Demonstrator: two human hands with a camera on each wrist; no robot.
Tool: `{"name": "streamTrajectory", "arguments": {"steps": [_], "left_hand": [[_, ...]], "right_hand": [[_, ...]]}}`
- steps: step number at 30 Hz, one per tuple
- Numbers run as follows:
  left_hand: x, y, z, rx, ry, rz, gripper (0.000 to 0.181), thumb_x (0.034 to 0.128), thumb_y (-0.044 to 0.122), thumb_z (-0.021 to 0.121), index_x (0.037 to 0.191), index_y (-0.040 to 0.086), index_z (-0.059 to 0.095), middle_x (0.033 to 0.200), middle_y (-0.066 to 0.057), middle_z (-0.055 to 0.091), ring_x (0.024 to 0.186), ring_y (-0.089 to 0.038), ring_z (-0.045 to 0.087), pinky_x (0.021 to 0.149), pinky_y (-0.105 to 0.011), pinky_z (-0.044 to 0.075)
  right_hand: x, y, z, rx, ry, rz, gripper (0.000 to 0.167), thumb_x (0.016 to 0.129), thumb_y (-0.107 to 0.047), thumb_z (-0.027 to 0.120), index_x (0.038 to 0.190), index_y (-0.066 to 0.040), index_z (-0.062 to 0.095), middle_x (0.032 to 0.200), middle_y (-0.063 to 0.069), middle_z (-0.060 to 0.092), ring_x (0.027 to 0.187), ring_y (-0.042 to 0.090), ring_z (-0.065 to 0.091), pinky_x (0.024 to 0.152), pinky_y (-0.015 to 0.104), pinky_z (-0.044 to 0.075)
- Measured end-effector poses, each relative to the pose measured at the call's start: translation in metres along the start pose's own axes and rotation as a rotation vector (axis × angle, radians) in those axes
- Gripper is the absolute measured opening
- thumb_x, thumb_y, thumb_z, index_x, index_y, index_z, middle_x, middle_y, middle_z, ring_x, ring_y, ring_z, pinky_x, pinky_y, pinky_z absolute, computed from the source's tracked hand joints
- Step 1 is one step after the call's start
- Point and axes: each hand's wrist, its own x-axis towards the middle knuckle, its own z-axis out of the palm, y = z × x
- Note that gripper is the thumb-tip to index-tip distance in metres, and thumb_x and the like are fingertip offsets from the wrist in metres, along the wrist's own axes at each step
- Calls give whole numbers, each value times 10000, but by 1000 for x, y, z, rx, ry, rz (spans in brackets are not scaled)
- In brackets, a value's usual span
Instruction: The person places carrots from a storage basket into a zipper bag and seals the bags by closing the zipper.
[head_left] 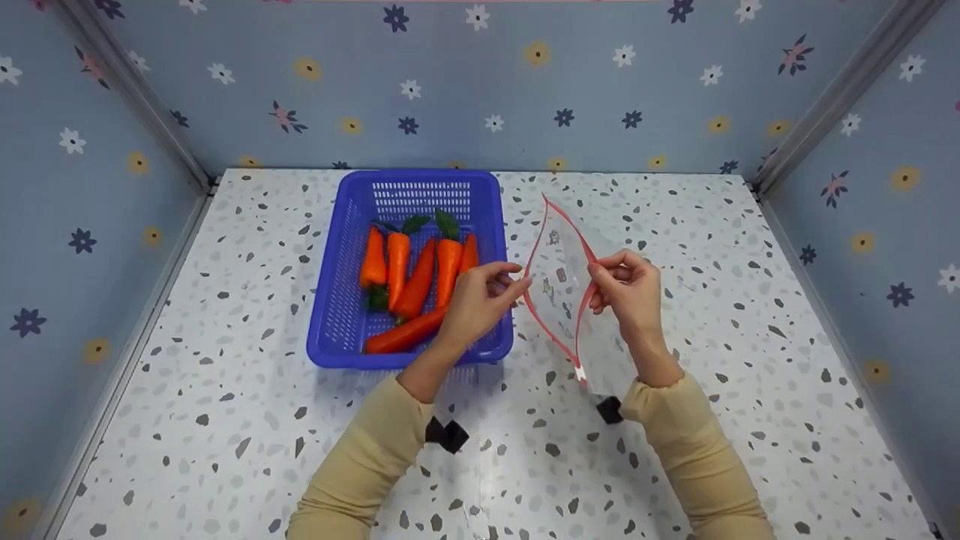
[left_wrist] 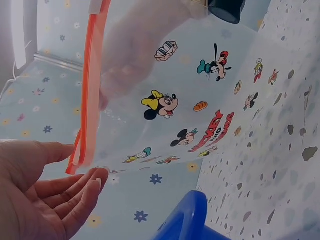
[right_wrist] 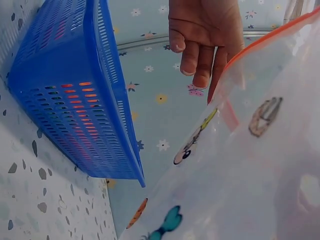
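Note:
A clear zip bag (head_left: 559, 277) with a red zip rim and cartoon prints stands with its mouth spread apart. My left hand (head_left: 480, 300) pinches the left side of the rim between thumb and fingers, just beyond the basket's right edge. On the opposite side, my right hand (head_left: 630, 289) grips the rim with thumb and curled fingers. A white slider (head_left: 580, 373) sits at the near end of the zip. In the left wrist view, the right hand shows blurred through the printed bag (left_wrist: 185, 100).
Left of the bag stands a blue perforated basket (head_left: 322, 300) holding several orange carrots (head_left: 397, 262) and long red peppers (head_left: 416, 289), some with green tops. The speckled white table (head_left: 225, 450) meets flowered walls (head_left: 480, 82) at the back and both sides.

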Motion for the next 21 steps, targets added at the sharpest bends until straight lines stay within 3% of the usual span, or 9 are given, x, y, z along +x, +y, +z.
{"name": "streamTrajectory", "arguments": {"steps": [4, 7, 14, 21], "left_hand": [[4, -3, -10, 60, 17, 14, 296, 832, 196, 624, 1031, -24, 623, 840, -93, 629, 703, -178, 594, 673, -252, 495], [7, -8, -19, 120, 24, 1, 295, 834, 183, 621, 1037, -32, 618, 890, -102, 626, 762, -182, 585, 733, -271, 485], [10, -28, -42, 193, 18, -116, 324, 835, 202, 620, 1067, -23, 607, 959, -123, 613, 831, -225, 585, 764, -316, 477], [4, -52, -67, 211, -19, -229, 339, 836, 216, 618, 1069, -30, 596, 1009, -148, 605, 857, -266, 575, 755, -347, 470]], "right_hand": [[-11, -31, 17, -139, 59, 31, 70, 788, 8, 615, 758, 41, 561, 531, 167, 522, 346, 166, 486, 328, 238, 413], [-13, -38, 20, -134, 58, 64, 61, 793, 25, 600, 770, 56, 553, 529, 122, 531, 352, 143, 490, 341, 221, 417], [-14, -37, 21, -116, 56, 71, 50, 794, 53, 584, 759, 36, 552, 522, 108, 534, 350, 144, 491, 332, 218, 408], [-17, -35, 20, -116, 59, 77, 70, 794, 49, 583, 744, 7, 557, 517, 104, 532, 349, 137, 487, 332, 217, 408]]}}
